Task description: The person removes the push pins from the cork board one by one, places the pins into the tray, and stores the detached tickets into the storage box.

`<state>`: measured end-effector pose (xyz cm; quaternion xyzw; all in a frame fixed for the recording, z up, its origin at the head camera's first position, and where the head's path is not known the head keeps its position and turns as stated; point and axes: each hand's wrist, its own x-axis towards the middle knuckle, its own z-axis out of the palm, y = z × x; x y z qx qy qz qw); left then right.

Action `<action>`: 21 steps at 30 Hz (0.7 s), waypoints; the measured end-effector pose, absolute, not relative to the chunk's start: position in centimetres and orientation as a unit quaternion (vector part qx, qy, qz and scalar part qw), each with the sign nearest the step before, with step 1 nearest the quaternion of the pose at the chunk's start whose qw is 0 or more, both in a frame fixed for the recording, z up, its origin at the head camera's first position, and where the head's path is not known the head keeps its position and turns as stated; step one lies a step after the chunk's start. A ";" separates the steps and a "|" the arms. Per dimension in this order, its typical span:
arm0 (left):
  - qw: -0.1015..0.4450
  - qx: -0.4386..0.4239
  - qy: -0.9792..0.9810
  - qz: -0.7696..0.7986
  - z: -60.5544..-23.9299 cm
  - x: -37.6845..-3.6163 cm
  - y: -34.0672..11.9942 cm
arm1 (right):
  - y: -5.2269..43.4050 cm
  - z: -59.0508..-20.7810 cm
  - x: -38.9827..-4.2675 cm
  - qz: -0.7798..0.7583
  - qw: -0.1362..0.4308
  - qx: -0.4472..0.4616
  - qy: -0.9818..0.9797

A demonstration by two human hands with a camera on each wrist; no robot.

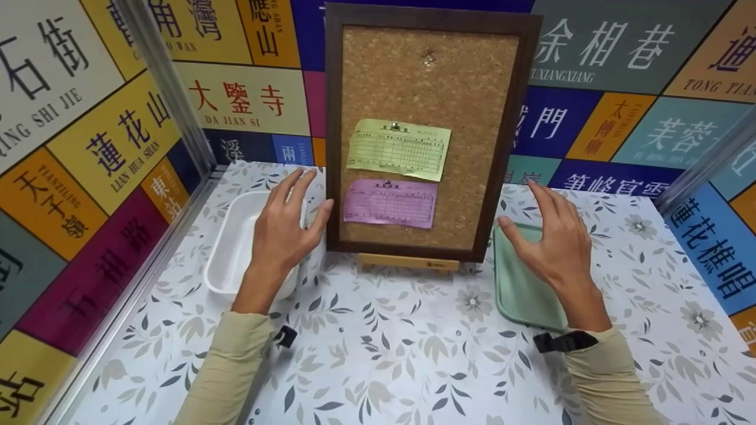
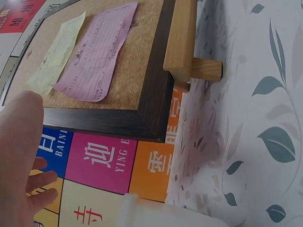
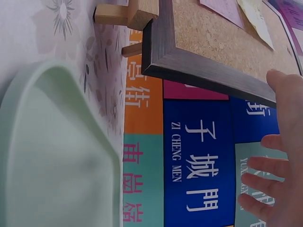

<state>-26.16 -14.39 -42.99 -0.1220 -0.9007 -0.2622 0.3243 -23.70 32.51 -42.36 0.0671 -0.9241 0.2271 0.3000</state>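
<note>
- A dark-framed cork board (image 1: 429,106) stands upright on a small wooden easel (image 1: 407,262) near the middle of the counter (image 1: 378,354), towards its back edge.
- Two slips are pinned to it: a yellow-green form (image 1: 398,149) above, a pink form (image 1: 390,203) below; their print is too small to read. A small mark near the top of the cork is hard to make out.
- The left hand (image 1: 283,227) hovers at the board's left edge, fingers straight and spread, gripping nothing; whether the thumb touches the frame cannot be told.
- The right hand (image 1: 552,239) is raised just right of the frame, fingers straight and apart, clear of the board.
- The left hand partly hides a white rectangular tub (image 1: 233,248) by the counter's left edge; the right hand and wrist cover part of a pale green tray (image 1: 520,295) on the right side.
- The easel's legs are mostly hidden behind the board; only its front ledge shows.
- The counter wears a white cloth printed with grey leaves and flowers.
- Walls (image 1: 88,147) of coloured panels with Chinese place names close in the back and both sides, several cut off by the board.
- Both forearms are in beige sleeves, with a dark strap at each wrist.
</note>
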 end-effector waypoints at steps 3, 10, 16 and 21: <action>0.321 -0.128 -0.899 -0.271 -43.0 -26.1 -14.1 | 32.3 -42.3 -23.6 0.231 0.305 0.068 -0.921; 0.322 -0.141 -0.889 -0.293 -42.9 -26.0 -13.2 | 31.5 -41.9 -23.5 0.242 0.324 0.085 -0.910; 0.316 -0.148 -0.884 -0.310 -43.0 -26.1 -12.3 | 30.0 -41.2 -23.0 0.262 0.343 0.100 -0.896; 0.310 -0.148 -0.881 -0.325 -43.1 -26.1 -11.8 | 28.3 -40.5 -22.5 0.279 0.364 0.129 -0.879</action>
